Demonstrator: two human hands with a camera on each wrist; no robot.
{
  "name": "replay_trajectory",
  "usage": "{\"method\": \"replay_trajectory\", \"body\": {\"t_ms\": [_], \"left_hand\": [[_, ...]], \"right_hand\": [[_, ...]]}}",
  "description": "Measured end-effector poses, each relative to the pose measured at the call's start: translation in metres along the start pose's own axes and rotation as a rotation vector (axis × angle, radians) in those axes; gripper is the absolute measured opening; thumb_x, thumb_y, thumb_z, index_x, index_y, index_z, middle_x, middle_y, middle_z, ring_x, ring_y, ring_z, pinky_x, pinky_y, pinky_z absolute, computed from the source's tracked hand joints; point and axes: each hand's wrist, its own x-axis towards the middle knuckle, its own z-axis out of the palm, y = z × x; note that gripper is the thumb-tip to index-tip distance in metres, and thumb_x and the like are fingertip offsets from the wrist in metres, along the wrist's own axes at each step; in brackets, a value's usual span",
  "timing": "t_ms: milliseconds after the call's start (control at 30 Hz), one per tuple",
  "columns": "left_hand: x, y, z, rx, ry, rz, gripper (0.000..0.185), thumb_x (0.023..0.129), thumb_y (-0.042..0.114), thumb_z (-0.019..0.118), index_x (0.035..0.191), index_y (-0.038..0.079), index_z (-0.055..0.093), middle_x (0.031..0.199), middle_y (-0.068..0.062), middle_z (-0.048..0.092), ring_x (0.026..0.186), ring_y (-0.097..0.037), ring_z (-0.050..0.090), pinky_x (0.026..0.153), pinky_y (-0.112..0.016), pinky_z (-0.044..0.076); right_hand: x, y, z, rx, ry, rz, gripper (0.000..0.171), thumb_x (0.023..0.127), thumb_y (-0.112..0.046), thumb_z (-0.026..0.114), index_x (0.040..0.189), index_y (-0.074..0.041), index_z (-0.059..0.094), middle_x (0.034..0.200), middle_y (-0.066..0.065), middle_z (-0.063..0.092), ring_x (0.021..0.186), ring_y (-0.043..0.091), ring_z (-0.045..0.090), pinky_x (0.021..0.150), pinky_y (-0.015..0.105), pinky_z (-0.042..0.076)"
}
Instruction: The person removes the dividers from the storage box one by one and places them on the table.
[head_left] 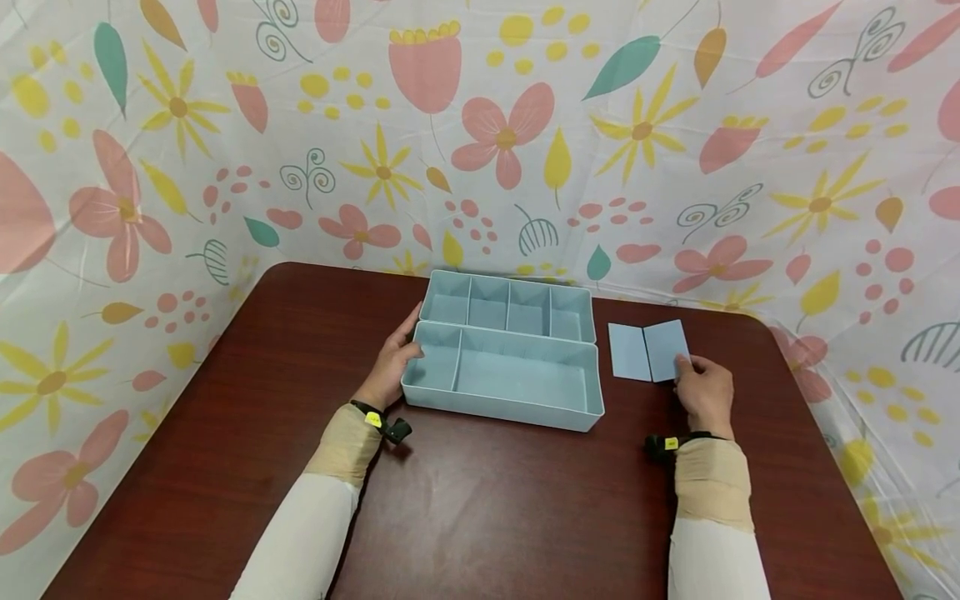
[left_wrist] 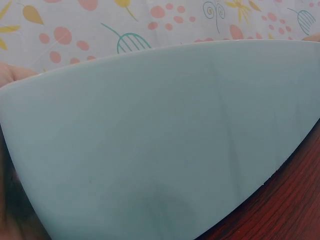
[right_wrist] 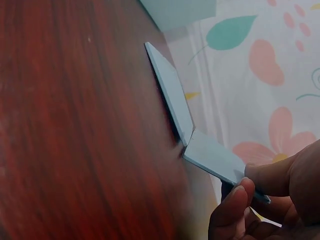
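Between hands: front tray [head_left: 517, 379]; right hand [head_left: 707, 392] pinches divider [head_left: 666, 348].

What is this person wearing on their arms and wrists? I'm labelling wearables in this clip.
Both arms have long white sleeves ending in tan elastic bands around the forearms. Each wrist carries a small black camera on a strap with a yellow tag, on the left and the right. The left hand and right hand are bare, without gloves.
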Motion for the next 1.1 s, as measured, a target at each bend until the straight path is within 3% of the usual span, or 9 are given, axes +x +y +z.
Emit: {"method": "replay_trajectory", "body": {"t_ms": [167, 267, 700, 833, 900, 967, 1033, 1100], "left_hand": [[0.0009, 0.0005, 0.0003, -0.009, -0.002, 0.004, 0.089, 0.088, -0.006, 0.043, 0.167, 0.026, 0.022, 0.175, -0.001, 0.016, 0.157, -0.02, 0.014, 0.107, -0.044, 0.025], [0.0014, 0.0003, 0.0004, -0.02, -0.003, 0.006, 0.088, 0.088, -0.008, 0.042, 0.167, 0.025, 0.022, 0.175, -0.002, 0.016, 0.158, -0.02, 0.013, 0.108, -0.044, 0.024], [0.0004, -0.0001, 0.0001, -0.012, -0.008, -0.003, 0.087, 0.089, -0.005, 0.043, 0.167, 0.028, 0.023, 0.175, 0.004, 0.017, 0.158, -0.019, 0.013, 0.109, -0.045, 0.024], [-0.0002, 0.0002, -0.0001, -0.021, -0.01, -0.009, 0.088, 0.088, -0.005, 0.043, 0.167, 0.029, 0.023, 0.174, 0.004, 0.017, 0.157, -0.019, 0.015, 0.107, -0.045, 0.025], [0.0002, -0.0004, -0.0004, -0.028, -0.012, -0.01, 0.089, 0.088, -0.005, 0.043, 0.167, 0.029, 0.023, 0.175, 0.003, 0.017, 0.156, -0.019, 0.016, 0.107, -0.044, 0.026], [0.0007, -0.0012, -0.0007, -0.03, -0.011, -0.008, 0.089, 0.088, -0.006, 0.043, 0.167, 0.029, 0.024, 0.175, 0.002, 0.017, 0.156, -0.019, 0.016, 0.108, -0.044, 0.026], [0.0011, -0.0018, -0.0009, -0.025, -0.009, -0.006, 0.088, 0.088, -0.006, 0.043, 0.167, 0.03, 0.024, 0.175, 0.003, 0.017, 0.157, -0.019, 0.015, 0.109, -0.045, 0.025], [0.0011, -0.002, -0.001, -0.014, -0.003, -0.008, 0.088, 0.088, -0.005, 0.043, 0.166, 0.03, 0.025, 0.174, 0.005, 0.017, 0.157, -0.019, 0.013, 0.111, -0.047, 0.023]], "right_hand": [[0.0007, 0.0007, -0.0017, 0.0, -0.001, -0.009, 0.056, 0.108, -0.037, 0.046, 0.151, 0.0, 0.052, 0.087, 0.001, 0.061, 0.071, 0.007, 0.059, 0.064, 0.023, 0.051], [0.0012, 0.0011, -0.0019, 0.002, -0.01, -0.007, 0.057, 0.109, -0.037, 0.046, 0.152, -0.001, 0.05, 0.093, 0.004, 0.062, 0.073, 0.008, 0.059, 0.065, 0.022, 0.051], [0.0009, 0.001, -0.0002, -0.009, -0.009, -0.011, 0.057, 0.109, -0.037, 0.046, 0.151, 0.0, 0.051, 0.089, 0.003, 0.062, 0.069, 0.006, 0.059, 0.062, 0.021, 0.051], [0.0004, 0.0013, -0.0007, -0.051, -0.005, -0.023, 0.058, 0.109, -0.038, 0.045, 0.151, 0.0, 0.052, 0.096, 0.011, 0.065, 0.071, 0.009, 0.062, 0.063, 0.022, 0.052], [-0.0002, 0.0013, -0.0014, -0.078, -0.003, -0.027, 0.059, 0.109, -0.04, 0.043, 0.152, -0.001, 0.051, 0.107, 0.019, 0.067, 0.083, 0.018, 0.067, 0.071, 0.028, 0.054], [-0.0008, 0.0016, -0.0033, -0.107, -0.006, -0.032, 0.061, 0.108, -0.042, 0.041, 0.152, 0.0, 0.05, 0.126, 0.029, 0.064, 0.107, 0.033, 0.067, 0.087, 0.04, 0.056], [-0.0013, 0.0016, -0.0051, -0.121, -0.009, -0.036, 0.062, 0.108, -0.043, 0.039, 0.153, -0.001, 0.049, 0.143, 0.032, 0.056, 0.13, 0.044, 0.055, 0.104, 0.052, 0.049], [-0.002, 0.0018, -0.0073, -0.13, -0.016, -0.039, 0.063, 0.108, -0.044, 0.039, 0.153, 0.0, 0.049, 0.152, 0.031, 0.049, 0.142, 0.048, 0.042, 0.114, 0.059, 0.039]]}}
